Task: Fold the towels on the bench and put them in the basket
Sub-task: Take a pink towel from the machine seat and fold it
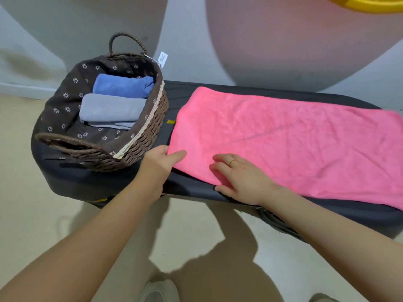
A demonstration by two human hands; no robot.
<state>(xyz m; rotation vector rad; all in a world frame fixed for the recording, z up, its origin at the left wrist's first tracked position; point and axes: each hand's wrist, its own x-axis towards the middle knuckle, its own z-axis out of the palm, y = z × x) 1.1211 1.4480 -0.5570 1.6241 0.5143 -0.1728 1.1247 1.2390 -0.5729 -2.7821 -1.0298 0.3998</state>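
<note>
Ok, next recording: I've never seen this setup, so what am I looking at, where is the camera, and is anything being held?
No machine here: a person's two bare hands, filmed by a camera worn on the head, looking down. A dark padded bench carries a brown woven basket holding a folded blue towel and a folded grey towel. A pink fluffy towel lies spread flat beside it. The left hand takes the towel's near corner in a grip; the right hand, wearing a gold ring, rests on its near edge.
</note>
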